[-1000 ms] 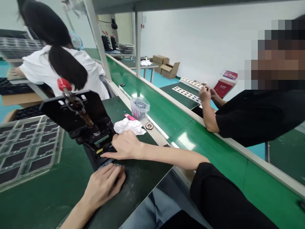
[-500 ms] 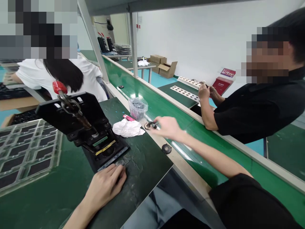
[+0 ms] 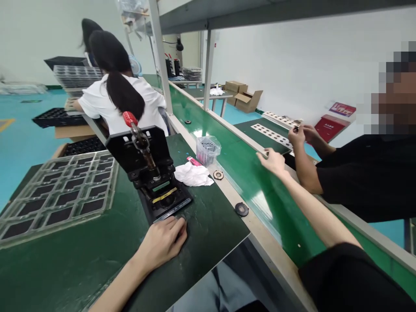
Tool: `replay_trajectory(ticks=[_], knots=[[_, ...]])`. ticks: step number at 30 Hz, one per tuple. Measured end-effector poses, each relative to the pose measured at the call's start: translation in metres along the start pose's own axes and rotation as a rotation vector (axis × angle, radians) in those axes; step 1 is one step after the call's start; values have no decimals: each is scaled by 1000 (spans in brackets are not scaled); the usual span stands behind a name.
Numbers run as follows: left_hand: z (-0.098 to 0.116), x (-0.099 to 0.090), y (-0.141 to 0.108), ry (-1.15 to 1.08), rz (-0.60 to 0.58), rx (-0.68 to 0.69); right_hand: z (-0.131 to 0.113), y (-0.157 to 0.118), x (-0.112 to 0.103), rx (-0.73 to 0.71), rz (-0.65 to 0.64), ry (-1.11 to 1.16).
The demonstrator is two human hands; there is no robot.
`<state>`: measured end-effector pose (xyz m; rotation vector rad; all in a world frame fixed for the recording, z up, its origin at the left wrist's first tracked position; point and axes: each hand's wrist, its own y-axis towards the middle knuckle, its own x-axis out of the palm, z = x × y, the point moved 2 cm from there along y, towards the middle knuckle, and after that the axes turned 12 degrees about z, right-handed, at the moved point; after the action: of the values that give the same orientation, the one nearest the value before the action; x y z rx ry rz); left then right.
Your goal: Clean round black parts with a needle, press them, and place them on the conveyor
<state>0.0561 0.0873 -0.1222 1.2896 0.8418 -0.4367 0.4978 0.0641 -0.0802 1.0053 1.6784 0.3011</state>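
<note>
My left hand [image 3: 162, 242] rests with curled fingers on the dark green mat [image 3: 208, 221], touching nothing else, just in front of the metal edge of a black toggle-clamp press jig [image 3: 149, 164] with a red handle grip [image 3: 130, 118]. My right hand [image 3: 273, 162] stretches across the green conveyor belt [image 3: 260, 203] to its far rail. A small dark part shows at its fingertips. Near the mat's edge lie a wooden ring [image 3: 218, 174] and a black round part [image 3: 241, 209].
On the mat are crumpled white tissue [image 3: 192, 174], a clear bag of dark parts [image 3: 206, 150] and a pink item [image 3: 194, 161]. A clear tray with dark cells [image 3: 58, 199] lies left. A co-worker in black [image 3: 354, 173] sits across the belt, another in white [image 3: 126, 104] beyond the jig.
My right hand has moved from above the wooden ring out across the belt to the far rail. My left hand stays on the mat. The whole view has swung, shifting everything rightward.
</note>
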Motion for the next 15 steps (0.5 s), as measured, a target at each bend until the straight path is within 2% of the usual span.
replay_trajectory(ticks=[5,8,11,15], knots=[[3,-1,1,-2,-10,-9,-70,-56,30,-279,-297,32],[4,-1,0,7,-16,1,-106,-62,45,-377,-412,56],[5,0,0,19,-9,28,-119,-51,49,-360,-453,69],[7,2,1,31,16,26,-121,-52,32,-230,-409,169]])
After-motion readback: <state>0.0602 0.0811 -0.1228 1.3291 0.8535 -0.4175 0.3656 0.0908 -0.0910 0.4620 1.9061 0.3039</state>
